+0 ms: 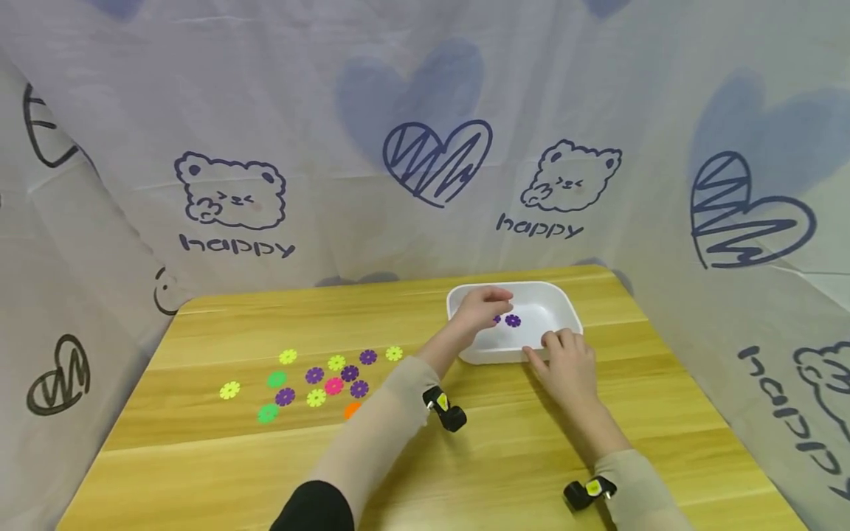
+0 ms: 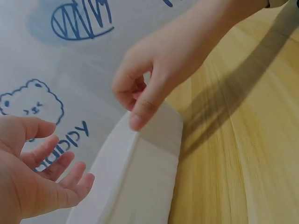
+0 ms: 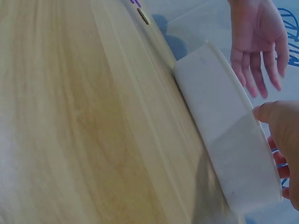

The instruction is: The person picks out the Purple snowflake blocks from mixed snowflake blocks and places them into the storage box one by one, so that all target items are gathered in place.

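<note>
A white plastic tray [image 1: 547,310] stands at the back right of the table. Over its left part hovers my left hand [image 1: 479,310], fingers loosely bent and apart; the left wrist view shows this hand [image 2: 35,172] holding nothing. My right hand [image 1: 569,369] grips the near rim of the tray, thumb on the outer side and fingers over the edge, as the right wrist view shows [image 3: 285,130]. Inside lies a purple notched disc [image 1: 513,321], with another partly hidden behind the left fingers. Left of the tray, several notched discs are scattered, among them a pink disc [image 1: 334,386].
An orange disc [image 1: 353,409] is partly covered by the left forearm. Two green discs, one of them nearer the front [image 1: 268,413], lie among yellow and purple ones. A printed cloth [image 1: 319,184] hangs behind and beside the wooden table [image 1: 173,472].
</note>
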`<state>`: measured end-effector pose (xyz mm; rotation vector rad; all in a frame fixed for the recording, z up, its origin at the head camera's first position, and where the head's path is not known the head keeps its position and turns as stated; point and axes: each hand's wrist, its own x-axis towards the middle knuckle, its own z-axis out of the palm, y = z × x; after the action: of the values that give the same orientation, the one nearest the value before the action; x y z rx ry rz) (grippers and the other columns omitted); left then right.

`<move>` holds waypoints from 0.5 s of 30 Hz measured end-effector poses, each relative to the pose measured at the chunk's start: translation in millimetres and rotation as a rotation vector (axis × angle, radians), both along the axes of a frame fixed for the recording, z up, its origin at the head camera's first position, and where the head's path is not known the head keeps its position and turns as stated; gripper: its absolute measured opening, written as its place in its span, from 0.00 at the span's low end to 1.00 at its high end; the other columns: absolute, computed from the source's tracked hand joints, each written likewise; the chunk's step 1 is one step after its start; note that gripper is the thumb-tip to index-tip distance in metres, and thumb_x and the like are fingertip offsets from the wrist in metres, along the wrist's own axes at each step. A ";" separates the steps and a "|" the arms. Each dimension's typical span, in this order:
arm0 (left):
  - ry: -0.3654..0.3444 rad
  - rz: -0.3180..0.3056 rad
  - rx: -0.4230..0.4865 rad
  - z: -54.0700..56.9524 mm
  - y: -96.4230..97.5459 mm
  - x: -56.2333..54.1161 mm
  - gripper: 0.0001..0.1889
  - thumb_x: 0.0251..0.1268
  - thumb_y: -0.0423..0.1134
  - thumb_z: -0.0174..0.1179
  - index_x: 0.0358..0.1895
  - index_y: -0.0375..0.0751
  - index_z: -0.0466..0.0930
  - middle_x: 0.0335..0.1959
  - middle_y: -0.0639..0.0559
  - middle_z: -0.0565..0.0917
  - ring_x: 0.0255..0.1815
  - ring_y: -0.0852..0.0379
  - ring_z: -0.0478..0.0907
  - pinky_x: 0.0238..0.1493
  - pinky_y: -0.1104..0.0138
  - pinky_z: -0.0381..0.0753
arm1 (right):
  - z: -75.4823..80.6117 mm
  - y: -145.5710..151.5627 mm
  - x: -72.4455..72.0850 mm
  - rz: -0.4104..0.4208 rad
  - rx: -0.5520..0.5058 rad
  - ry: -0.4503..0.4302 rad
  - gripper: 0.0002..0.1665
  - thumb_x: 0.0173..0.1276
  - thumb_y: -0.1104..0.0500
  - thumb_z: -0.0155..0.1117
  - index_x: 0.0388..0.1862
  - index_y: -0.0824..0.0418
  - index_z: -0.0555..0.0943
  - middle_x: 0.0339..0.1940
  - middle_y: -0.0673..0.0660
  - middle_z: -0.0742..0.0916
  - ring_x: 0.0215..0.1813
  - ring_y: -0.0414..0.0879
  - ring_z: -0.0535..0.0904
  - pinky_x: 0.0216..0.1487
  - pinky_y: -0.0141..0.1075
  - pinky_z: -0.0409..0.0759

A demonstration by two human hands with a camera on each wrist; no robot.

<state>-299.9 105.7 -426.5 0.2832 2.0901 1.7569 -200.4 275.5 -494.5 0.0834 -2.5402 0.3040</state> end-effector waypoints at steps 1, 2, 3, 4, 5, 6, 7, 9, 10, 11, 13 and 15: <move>0.015 -0.008 -0.003 1.3 -3.5 2.4 0.14 0.67 0.39 0.60 0.54 0.44 0.81 0.55 0.48 0.82 0.57 0.49 0.79 0.58 0.57 0.81 | -0.2 -0.5 0.2 0.001 -0.004 -0.004 0.24 0.61 0.43 0.69 0.36 0.64 0.77 0.37 0.62 0.78 0.42 0.61 0.74 0.42 0.54 0.74; 0.028 -0.014 -0.005 2.3 -7.0 4.8 0.14 0.67 0.40 0.60 0.54 0.44 0.81 0.54 0.48 0.83 0.57 0.49 0.79 0.57 0.58 0.82 | -0.5 -0.9 0.4 0.000 -0.009 -0.012 0.24 0.62 0.43 0.69 0.37 0.64 0.77 0.37 0.62 0.78 0.43 0.61 0.74 0.42 0.54 0.74; 0.041 -0.016 -0.008 3.3 -10.6 7.2 0.14 0.67 0.40 0.60 0.54 0.44 0.81 0.54 0.48 0.83 0.56 0.50 0.79 0.56 0.59 0.82 | -0.7 -1.2 0.6 -0.001 -0.013 -0.020 0.24 0.62 0.43 0.68 0.37 0.64 0.77 0.37 0.62 0.78 0.43 0.61 0.74 0.43 0.55 0.74; 0.049 -0.017 -0.006 4.1 -14.4 9.6 0.14 0.67 0.40 0.60 0.54 0.44 0.81 0.54 0.49 0.83 0.56 0.50 0.79 0.55 0.59 0.82 | -1.0 -1.5 0.9 -0.002 -0.016 -0.029 0.24 0.62 0.43 0.68 0.38 0.64 0.77 0.38 0.62 0.78 0.44 0.61 0.74 0.44 0.55 0.74; 0.053 -0.018 0.000 5.2 -18.2 12.2 0.14 0.67 0.40 0.60 0.54 0.45 0.81 0.54 0.49 0.83 0.56 0.50 0.79 0.55 0.58 0.83 | -1.1 -1.7 1.1 -0.003 -0.018 -0.038 0.24 0.63 0.43 0.68 0.38 0.64 0.77 0.38 0.62 0.78 0.44 0.61 0.74 0.44 0.55 0.74; 0.054 -0.017 0.010 6.3 -22.0 14.8 0.14 0.68 0.40 0.60 0.54 0.45 0.81 0.53 0.49 0.82 0.56 0.50 0.79 0.56 0.58 0.82 | -1.0 -2.0 1.3 -0.003 -0.022 -0.047 0.24 0.63 0.43 0.67 0.39 0.64 0.77 0.39 0.62 0.78 0.45 0.61 0.74 0.45 0.55 0.73; 0.052 -0.014 0.022 7.6 -25.8 17.4 0.14 0.68 0.40 0.60 0.54 0.45 0.81 0.53 0.49 0.82 0.56 0.50 0.79 0.56 0.57 0.82 | -0.8 -2.2 1.4 -0.002 -0.022 -0.055 0.24 0.63 0.43 0.67 0.39 0.64 0.77 0.39 0.62 0.78 0.45 0.61 0.74 0.45 0.56 0.73; 0.040 -0.008 0.051 10.0 -33.4 22.9 0.13 0.68 0.40 0.59 0.54 0.44 0.81 0.54 0.49 0.82 0.56 0.50 0.79 0.58 0.55 0.81 | -0.9 -2.2 1.4 0.000 -0.019 -0.061 0.24 0.63 0.43 0.67 0.39 0.64 0.77 0.39 0.62 0.78 0.45 0.61 0.74 0.46 0.56 0.74; 0.034 -0.008 0.070 11.2 -37.3 25.7 0.13 0.68 0.39 0.59 0.54 0.43 0.80 0.54 0.48 0.82 0.56 0.50 0.79 0.59 0.54 0.80 | -0.8 -2.1 1.2 0.002 -0.019 -0.061 0.24 0.63 0.43 0.67 0.39 0.64 0.77 0.39 0.62 0.78 0.45 0.61 0.74 0.45 0.56 0.74; 0.031 -0.005 0.084 12.6 -41.2 28.6 0.14 0.68 0.39 0.59 0.54 0.43 0.80 0.55 0.48 0.81 0.56 0.51 0.79 0.61 0.53 0.79 | -0.6 -1.9 0.8 0.003 -0.022 -0.060 0.24 0.63 0.44 0.67 0.39 0.64 0.77 0.39 0.62 0.78 0.45 0.61 0.74 0.45 0.56 0.74; 0.027 0.000 0.115 14.6 -48.6 33.8 0.14 0.69 0.38 0.59 0.55 0.42 0.79 0.56 0.46 0.81 0.56 0.51 0.78 0.63 0.50 0.77 | -0.4 -1.1 0.1 0.007 -0.020 -0.049 0.24 0.62 0.44 0.68 0.38 0.64 0.77 0.38 0.63 0.78 0.43 0.62 0.74 0.44 0.55 0.74; 0.029 0.002 0.139 15.0 -56.3 38.7 0.15 0.69 0.37 0.58 0.56 0.40 0.78 0.57 0.44 0.80 0.57 0.50 0.78 0.64 0.49 0.76 | 0.5 -0.2 0.0 0.012 -0.023 -0.046 0.23 0.62 0.45 0.69 0.38 0.64 0.77 0.38 0.63 0.78 0.43 0.61 0.73 0.44 0.55 0.74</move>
<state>-261.2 49.4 -411.5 0.3475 1.9914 1.9138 -200.3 275.3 -494.0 0.0841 -2.5816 0.3436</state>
